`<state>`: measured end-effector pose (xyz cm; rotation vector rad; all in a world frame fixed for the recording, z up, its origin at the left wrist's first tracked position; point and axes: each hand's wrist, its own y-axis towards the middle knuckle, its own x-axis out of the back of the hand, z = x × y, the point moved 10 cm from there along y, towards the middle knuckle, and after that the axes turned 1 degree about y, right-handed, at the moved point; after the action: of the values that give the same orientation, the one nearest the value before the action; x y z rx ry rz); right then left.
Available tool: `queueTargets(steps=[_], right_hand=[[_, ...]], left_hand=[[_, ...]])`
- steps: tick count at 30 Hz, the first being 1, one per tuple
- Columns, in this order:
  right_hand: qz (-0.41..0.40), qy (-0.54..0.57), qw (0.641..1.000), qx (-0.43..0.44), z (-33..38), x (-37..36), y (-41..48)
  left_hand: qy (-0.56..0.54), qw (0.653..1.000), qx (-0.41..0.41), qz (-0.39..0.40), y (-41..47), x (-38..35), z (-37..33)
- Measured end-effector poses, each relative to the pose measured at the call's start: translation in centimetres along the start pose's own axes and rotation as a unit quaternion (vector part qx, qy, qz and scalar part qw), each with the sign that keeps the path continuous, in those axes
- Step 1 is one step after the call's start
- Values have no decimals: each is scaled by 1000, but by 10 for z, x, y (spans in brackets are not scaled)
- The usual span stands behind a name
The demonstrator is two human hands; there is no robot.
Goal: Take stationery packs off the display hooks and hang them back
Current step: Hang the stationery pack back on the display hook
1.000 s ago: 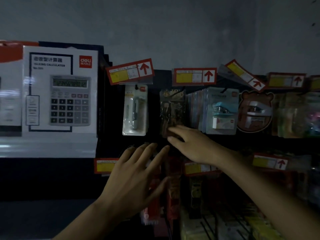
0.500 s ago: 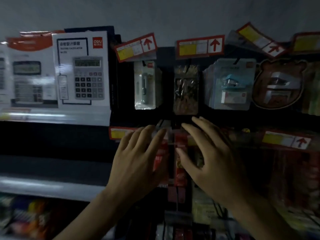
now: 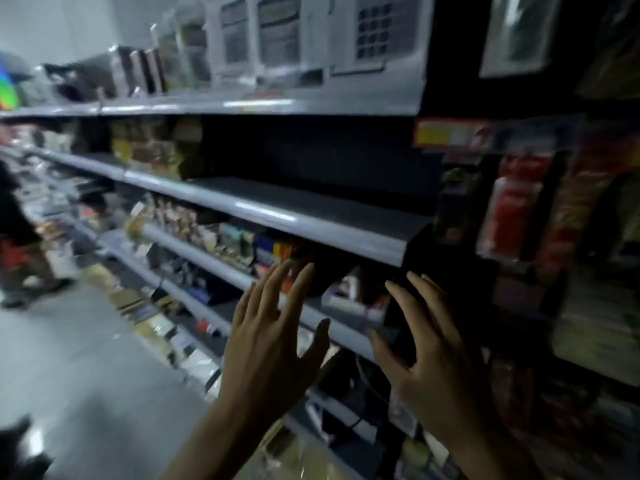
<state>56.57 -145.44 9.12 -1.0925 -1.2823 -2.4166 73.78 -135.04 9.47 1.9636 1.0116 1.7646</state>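
Both of my hands are raised in front of the shelving, fingers spread, holding nothing. My left hand [image 3: 270, 327] hovers before the grey lower shelf edge. My right hand [image 3: 426, 344] is just right of it, in front of a dark upright post. Hanging stationery packs show at the right: a red blister pack [image 3: 509, 213] and a dark pack [image 3: 453, 202] left of it, below a red and yellow price tag [image 3: 450, 133]. Neither hand touches a pack. The view is blurred and dim.
Grey shelves [image 3: 298, 220] run back to the left with small boxed goods. Calculator boxes [image 3: 381, 32] stand on the top shelf. A person's legs [image 3: 20, 258] are in the aisle at far left on the grey floor.
The view has swung left and down from the hook display to the aisle shelving. Both hands have dropped lower, away from the hanging packs, and stay empty.
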Motion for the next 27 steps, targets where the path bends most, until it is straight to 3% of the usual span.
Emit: queueTargets(steps=[8, 11, 19, 27], right_hand=[[173, 66, 982, -33, 85, -169, -80], [213, 82, 974, -16, 149, -223, -114], [347, 121, 928, 59, 310, -325, -184], [414, 172, 882, 147, 432, -384, -221]], left_hand=[[80, 972, 205, 83, -171, 26, 182], [91, 952, 270, 115, -239, 44, 246], [77, 927, 352, 103, -367, 103, 356], [116, 866, 470, 124, -470, 154, 442]])
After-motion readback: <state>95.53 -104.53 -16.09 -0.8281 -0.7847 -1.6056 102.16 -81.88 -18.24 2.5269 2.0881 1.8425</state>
